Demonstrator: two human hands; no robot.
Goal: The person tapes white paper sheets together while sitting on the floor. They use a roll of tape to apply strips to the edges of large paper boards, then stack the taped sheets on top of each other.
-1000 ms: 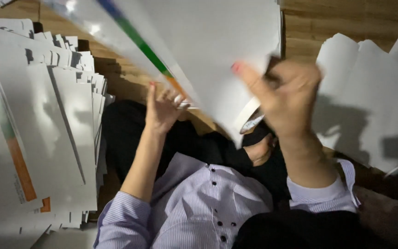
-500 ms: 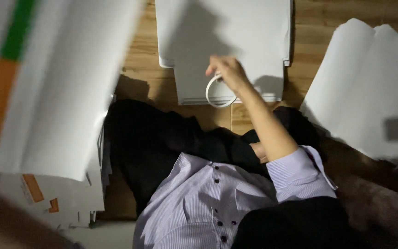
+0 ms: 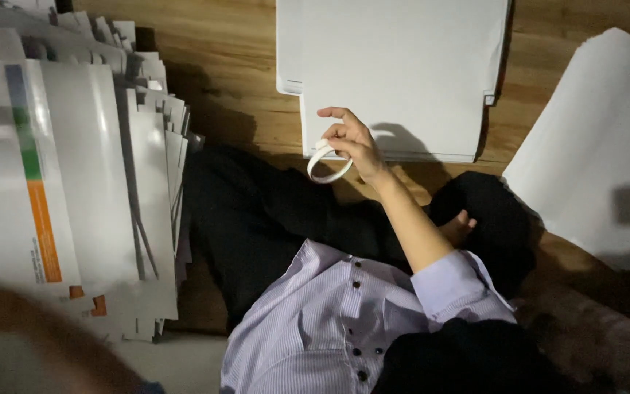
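My right hand (image 3: 351,140) is raised in front of me and holds a white tape roll (image 3: 328,165), a thin ring hanging from its fingers. It hovers at the near edge of a stack of white flat sheets (image 3: 395,66) on the wooden floor (image 3: 235,80). To the left lies a fanned pile of white printed sheets (image 3: 103,190); the top one has a green and orange stripe (image 3: 34,190). Only a blurred forearm (image 3: 45,335) of my left arm shows at the bottom left; the hand itself is out of frame.
Another stack of white sheets (image 3: 599,168) lies on the floor at the right. My crossed legs in black trousers (image 3: 271,226) and my striped lilac shirt (image 3: 315,321) fill the lower middle. Bare wood shows between the stacks.
The striped sheet, lifted close to the camera before, now lies on the left pile. My left arm has dropped to the bottom left. My right hand has stayed by the middle stack with the tape roll.
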